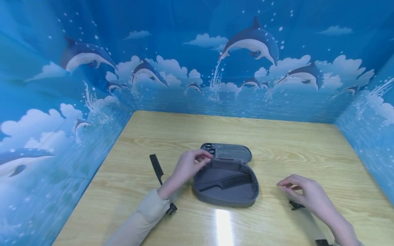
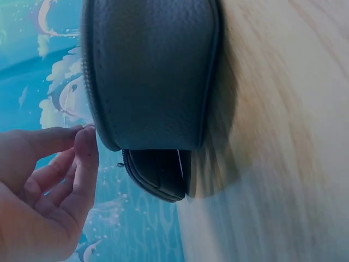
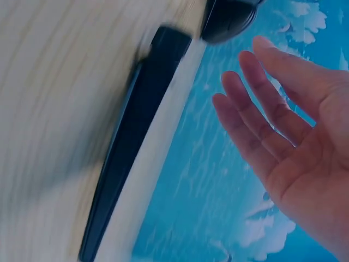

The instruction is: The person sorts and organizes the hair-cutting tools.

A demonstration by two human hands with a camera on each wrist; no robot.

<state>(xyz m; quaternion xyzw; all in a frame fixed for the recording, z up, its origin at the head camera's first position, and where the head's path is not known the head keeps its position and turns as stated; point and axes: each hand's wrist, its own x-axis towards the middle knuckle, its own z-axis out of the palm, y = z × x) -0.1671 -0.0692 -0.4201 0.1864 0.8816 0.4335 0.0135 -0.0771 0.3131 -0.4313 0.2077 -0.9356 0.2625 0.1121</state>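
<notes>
Zippered case (image 1: pixel 224 202) lies unzipped on the surface (image 1: pixel 292 147), a comb (image 1: pixel 237 181) inside; probably light, semi-stiff, its grained skin not very slippery. A side wall should give the safest hold. Left grip (image 1: pixel 188 164): fingertips pressed together by the rim; cannot tell whether they pinch it. Right grip (image 1: pixel 311 195): fingers loosely spread, holding nothing.

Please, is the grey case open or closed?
The grey case is open: the head view shows its inside, with a dark comb lying there.
</notes>
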